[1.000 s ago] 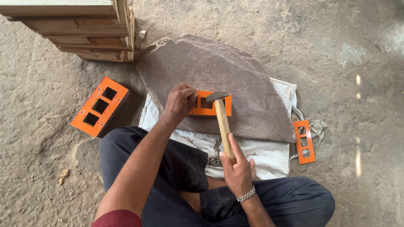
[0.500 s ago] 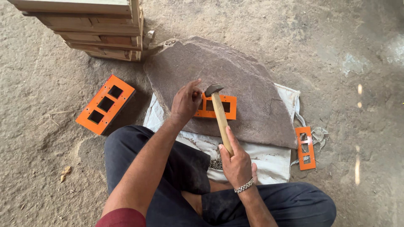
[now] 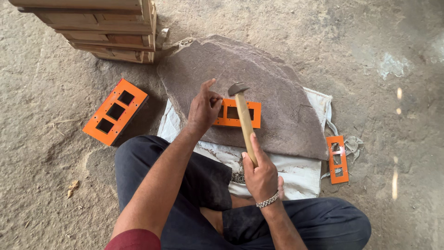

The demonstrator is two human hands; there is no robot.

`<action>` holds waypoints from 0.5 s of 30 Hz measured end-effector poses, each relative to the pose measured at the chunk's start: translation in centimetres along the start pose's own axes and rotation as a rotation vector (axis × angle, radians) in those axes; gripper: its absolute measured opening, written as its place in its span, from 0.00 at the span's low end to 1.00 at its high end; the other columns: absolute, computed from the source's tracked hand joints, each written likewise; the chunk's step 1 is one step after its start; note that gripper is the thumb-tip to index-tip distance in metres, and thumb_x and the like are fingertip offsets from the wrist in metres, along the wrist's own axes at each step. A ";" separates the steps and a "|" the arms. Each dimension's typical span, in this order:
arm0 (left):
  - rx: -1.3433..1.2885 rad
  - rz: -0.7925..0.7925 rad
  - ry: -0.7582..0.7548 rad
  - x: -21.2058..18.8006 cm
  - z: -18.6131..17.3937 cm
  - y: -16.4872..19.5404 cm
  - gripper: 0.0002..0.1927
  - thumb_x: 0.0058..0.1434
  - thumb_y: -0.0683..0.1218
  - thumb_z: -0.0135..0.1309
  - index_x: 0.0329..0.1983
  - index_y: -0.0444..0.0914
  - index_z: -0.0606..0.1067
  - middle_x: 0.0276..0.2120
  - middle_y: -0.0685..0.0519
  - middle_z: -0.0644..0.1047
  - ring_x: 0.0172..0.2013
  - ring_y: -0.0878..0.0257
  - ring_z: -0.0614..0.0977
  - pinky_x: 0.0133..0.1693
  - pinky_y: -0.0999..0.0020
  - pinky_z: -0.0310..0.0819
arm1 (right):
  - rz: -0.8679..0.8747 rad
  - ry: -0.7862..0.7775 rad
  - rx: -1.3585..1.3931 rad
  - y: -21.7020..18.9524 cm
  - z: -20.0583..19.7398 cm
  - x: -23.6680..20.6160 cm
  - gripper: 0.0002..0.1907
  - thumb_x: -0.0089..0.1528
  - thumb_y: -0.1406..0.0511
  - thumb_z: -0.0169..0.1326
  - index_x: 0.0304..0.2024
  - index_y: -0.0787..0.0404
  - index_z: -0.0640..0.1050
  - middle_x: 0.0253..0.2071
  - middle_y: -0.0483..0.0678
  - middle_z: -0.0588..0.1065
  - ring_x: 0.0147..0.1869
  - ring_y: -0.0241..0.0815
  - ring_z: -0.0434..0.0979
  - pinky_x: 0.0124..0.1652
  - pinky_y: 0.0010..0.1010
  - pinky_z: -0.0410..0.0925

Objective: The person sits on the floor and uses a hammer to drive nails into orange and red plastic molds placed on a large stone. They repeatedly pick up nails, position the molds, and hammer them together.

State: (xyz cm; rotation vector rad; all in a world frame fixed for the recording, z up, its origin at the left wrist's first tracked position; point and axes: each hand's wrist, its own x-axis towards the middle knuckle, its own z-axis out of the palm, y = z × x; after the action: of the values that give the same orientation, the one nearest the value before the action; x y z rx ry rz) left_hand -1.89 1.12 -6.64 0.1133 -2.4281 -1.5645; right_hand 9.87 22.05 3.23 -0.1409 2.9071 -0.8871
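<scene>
An orange plate (image 3: 253, 114) with rectangular cut-outs lies flat on a large grey stone slab (image 3: 273, 88). My left hand (image 3: 203, 109) pinches something small at the plate's left end, forefinger raised; the pinched item is too small to make out. My right hand (image 3: 261, 173) grips the wooden handle of a hammer (image 3: 243, 115), whose metal head hovers just above the plate's upper edge, close to my left fingers.
An orange box-shaped frame (image 3: 115, 111) with three cut-outs lies on the dirt floor to the left. A smaller orange plate (image 3: 337, 158) lies at the right beside a white sack (image 3: 300, 173) under the stone. Stacked wooden boxes (image 3: 101, 28) stand at the top left. My crossed legs fill the foreground.
The hammer head has lifted off the plate and tilted up. My left hand has shifted slightly left on the plate's end, forefinger now raised.
</scene>
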 end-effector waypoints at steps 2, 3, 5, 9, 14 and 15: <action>-0.005 -0.033 -0.010 0.2 0.0 0.1 0.33 0.63 0.38 0.59 0.68 0.38 0.59 0.40 0.47 0.84 0.39 0.58 0.86 0.43 0.66 0.84 | -0.160 0.123 0.018 0.1 0.3 -0.1 0.33 0.65 0.62 0.56 0.72 0.50 0.63 0.41 0.56 0.82 0.37 0.46 0.86 0.34 0.34 0.78; -0.011 -0.068 -0.024 0.2 0.0 0.2 0.33 0.63 0.38 0.60 0.68 0.39 0.59 0.40 0.47 0.83 0.39 0.58 0.86 0.43 0.67 0.84 | -0.133 0.074 -0.023 0.3 0.4 -0.1 0.34 0.64 0.63 0.56 0.72 0.50 0.64 0.38 0.55 0.82 0.35 0.46 0.85 0.33 0.35 0.77; -0.026 -0.087 -0.032 0.2 0.0 0.4 0.33 0.63 0.38 0.60 0.68 0.39 0.58 0.40 0.47 0.83 0.39 0.58 0.86 0.43 0.66 0.83 | -0.069 -0.025 -0.108 0.4 0.5 -0.3 0.35 0.63 0.63 0.58 0.73 0.50 0.64 0.31 0.55 0.81 0.30 0.47 0.82 0.31 0.38 0.75; -0.075 -0.025 -0.009 -0.2 -0.2 0.5 0.35 0.62 0.37 0.59 0.69 0.39 0.56 0.38 0.47 0.83 0.37 0.58 0.85 0.41 0.63 0.82 | -0.107 0.050 -0.004 -0.1 -0.1 -0.1 0.34 0.64 0.64 0.57 0.72 0.50 0.65 0.36 0.54 0.82 0.28 0.40 0.81 0.25 0.31 0.74; -0.100 0.037 0.021 -0.1 0.4 -1.4 0.32 0.64 0.33 0.49 0.69 0.38 0.53 0.41 0.46 0.73 0.34 0.59 0.79 0.35 0.64 0.81 | -0.054 0.058 0.389 -3.0 -4.9 0.9 0.31 0.65 0.67 0.52 0.71 0.56 0.62 0.35 0.50 0.82 0.17 0.31 0.72 0.14 0.24 0.66; -0.113 0.045 0.045 0.0 0.7 -1.9 0.29 0.67 0.31 0.46 0.68 0.38 0.53 0.41 0.46 0.71 0.35 0.59 0.77 0.36 0.64 0.80 | -0.183 0.148 0.443 -3.6 -6.7 0.8 0.29 0.68 0.68 0.51 0.72 0.59 0.63 0.37 0.49 0.81 0.19 0.31 0.68 0.17 0.22 0.64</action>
State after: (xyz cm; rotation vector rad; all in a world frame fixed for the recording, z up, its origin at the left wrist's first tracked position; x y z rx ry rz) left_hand -2.16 0.94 -8.68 0.0715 -2.2865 -1.6575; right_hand 8.50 22.69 10.69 -0.3188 2.7700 -1.6066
